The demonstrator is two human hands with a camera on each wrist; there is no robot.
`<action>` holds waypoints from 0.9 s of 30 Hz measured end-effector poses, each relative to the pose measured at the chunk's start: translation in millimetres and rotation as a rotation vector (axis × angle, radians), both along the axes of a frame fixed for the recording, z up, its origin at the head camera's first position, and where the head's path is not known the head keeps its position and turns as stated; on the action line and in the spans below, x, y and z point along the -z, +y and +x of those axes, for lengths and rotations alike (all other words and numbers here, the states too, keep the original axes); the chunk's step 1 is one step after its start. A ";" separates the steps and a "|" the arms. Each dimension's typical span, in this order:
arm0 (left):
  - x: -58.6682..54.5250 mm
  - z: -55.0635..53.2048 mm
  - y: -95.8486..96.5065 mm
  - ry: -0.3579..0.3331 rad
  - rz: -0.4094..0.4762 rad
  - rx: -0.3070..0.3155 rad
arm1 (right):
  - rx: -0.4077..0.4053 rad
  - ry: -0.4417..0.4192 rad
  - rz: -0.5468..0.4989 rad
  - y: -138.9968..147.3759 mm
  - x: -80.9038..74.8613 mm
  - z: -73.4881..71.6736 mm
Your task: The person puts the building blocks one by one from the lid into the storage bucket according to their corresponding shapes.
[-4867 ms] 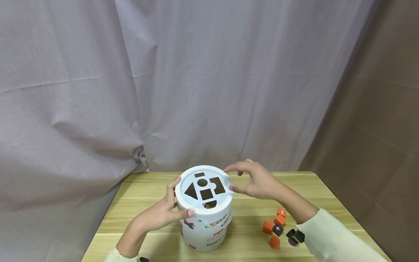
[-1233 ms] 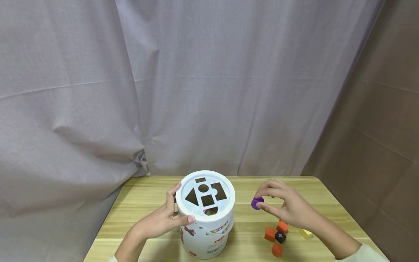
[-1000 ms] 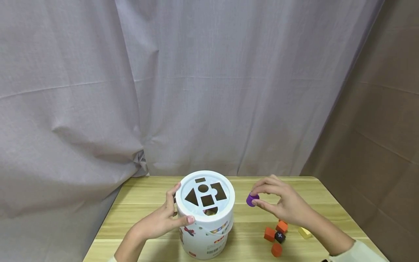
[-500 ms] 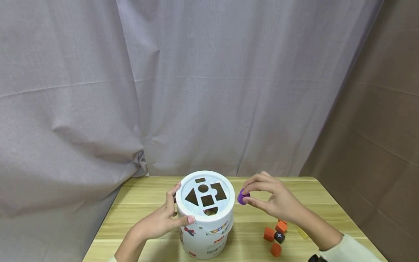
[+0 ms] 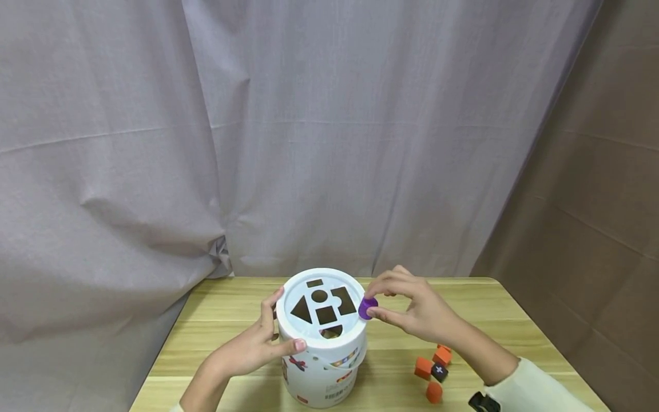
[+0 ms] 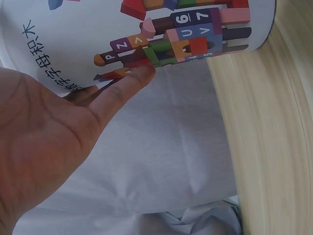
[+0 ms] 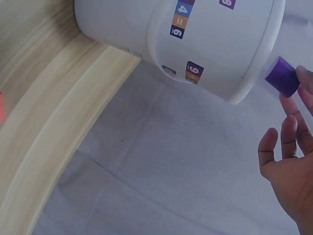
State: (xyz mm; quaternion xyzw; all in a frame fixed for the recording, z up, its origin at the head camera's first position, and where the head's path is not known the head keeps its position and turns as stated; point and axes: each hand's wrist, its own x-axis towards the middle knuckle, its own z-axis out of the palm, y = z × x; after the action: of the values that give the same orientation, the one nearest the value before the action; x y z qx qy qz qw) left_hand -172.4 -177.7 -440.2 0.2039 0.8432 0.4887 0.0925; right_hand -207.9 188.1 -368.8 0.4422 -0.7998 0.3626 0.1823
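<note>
Soft light, dim right-hand curtain [image 5: 576, 229], faint shadows beside the bucket [image 5: 314, 380].

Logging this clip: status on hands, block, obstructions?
Left hand holds white bucket. Right hand pinches purple cylinder just off the lid rim, not yet inserted. Round hole unobstructed.

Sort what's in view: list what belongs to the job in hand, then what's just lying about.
In the job:
purple cylinder, pinched by the right hand
white bucket, its lid cut with shaped holes, gripped by the left hand

Lying about, though perhaps for later use:
orange blocks, on the table
black block, among them
</note>
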 end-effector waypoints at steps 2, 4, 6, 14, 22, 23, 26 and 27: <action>0.1 0.1 0.0 0.001 0.003 0.000 | -0.013 -0.001 -0.005 -3.1 0.1 -1.5; 0.4 0.8 0.1 -0.001 0.005 0.000 | -0.020 -0.010 -0.005 -6.1 0.2 -2.5; 0.6 1.7 0.0 -0.004 0.004 0.000 | -0.021 -0.011 -0.005 -9.4 0.4 -3.0; -0.2 1.9 0.4 0.007 -0.009 0.005 | -0.041 -0.001 -0.004 -19.9 -1.1 -4.0; -1.0 3.0 1.4 -0.014 -0.002 0.002 | -0.073 -0.009 -0.006 -28.4 0.0 -4.3; -1.3 3.2 1.5 -0.015 0.000 0.002 | -0.074 -0.016 -0.006 -29.3 0.2 -4.4; -1.7 3.3 2.2 -0.018 0.008 0.005 | -0.081 -0.025 -0.006 -31.6 1.1 -4.4; -1.8 3.3 2.4 -0.018 0.009 0.005 | -0.082 -0.026 -0.004 -32.4 1.4 -4.5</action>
State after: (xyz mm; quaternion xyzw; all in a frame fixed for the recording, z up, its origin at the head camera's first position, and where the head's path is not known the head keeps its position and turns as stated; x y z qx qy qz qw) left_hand -169.1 -175.3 -438.4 0.2020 0.8396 0.4941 0.1004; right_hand -212.4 155.7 -370.1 0.4694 -0.7826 0.3772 0.1579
